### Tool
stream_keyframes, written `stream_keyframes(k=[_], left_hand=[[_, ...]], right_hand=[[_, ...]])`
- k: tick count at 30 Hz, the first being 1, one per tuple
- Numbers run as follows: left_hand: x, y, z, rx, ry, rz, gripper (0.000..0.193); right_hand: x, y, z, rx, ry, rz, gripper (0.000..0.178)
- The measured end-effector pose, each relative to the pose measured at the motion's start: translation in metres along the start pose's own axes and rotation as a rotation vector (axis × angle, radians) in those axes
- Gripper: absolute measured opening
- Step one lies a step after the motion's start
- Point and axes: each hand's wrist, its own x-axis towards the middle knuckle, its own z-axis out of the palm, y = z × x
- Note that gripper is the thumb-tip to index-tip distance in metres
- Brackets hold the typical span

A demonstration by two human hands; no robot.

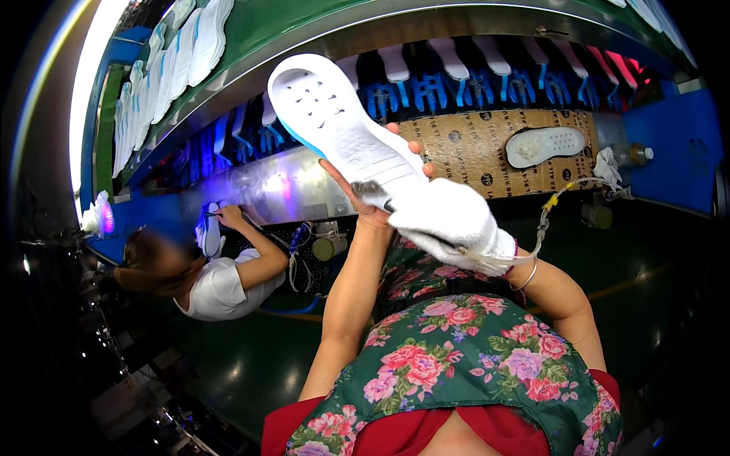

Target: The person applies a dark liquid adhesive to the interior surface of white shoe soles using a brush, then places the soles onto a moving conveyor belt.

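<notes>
White moulded shoe sole (356, 144), held above the near edge of the cardboard-covered table (465, 169).
Bare left hand (370, 213), fingers gripping it; white-gloved right hand (453, 217), fingers clasping a dark-bristled brush (368, 188) against it; another off-white sole (545, 146) lies rightward.

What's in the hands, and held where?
Bare left hand: white, elongated, blue-edged shoe sole, gripped from beneath by both edges near its closer end. White-gloved right hand: small dark-bristled brush, apparently by its handle, mostly hidden in the glove.
</notes>
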Motion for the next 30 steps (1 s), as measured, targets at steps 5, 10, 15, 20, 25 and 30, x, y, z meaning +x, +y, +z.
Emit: stream_keyframes(k=[5, 10, 15, 20, 25, 30], left_hand=[[0.0, 0.004, 0.007, 0.051, 0.071, 0.122, 0.106], [0.0, 0.029, 0.0, 0.179, 0.06, -0.061, 0.093], [0.005, 0.045, 0.006, 0.298, -0.024, -0.17, 0.094], [0.016, 0.052, 0.004, 0.255, -0.142, -0.272, 0.098], [0.007, 0.047, 0.018, 0.381, 0.371, -0.152, 0.101], [0.02, 0.06, 0.012, 0.259, -0.029, -0.413, 0.088]], right_hand=[[0.003, 0.01, -0.008, 0.276, -0.021, 0.293, 0.021], [0.003, 0.006, -0.002, 0.167, -0.085, 0.028, 0.022], [0.003, 0.016, -0.005, 0.204, -0.036, 0.228, 0.02], [0.002, -0.007, -0.006, 0.362, -0.16, 0.195, 0.019], [0.011, -0.005, -0.014, 0.089, 0.002, 0.187, 0.021], [-0.008, 0.0, -0.001, -0.113, -0.17, -0.149, 0.037]])
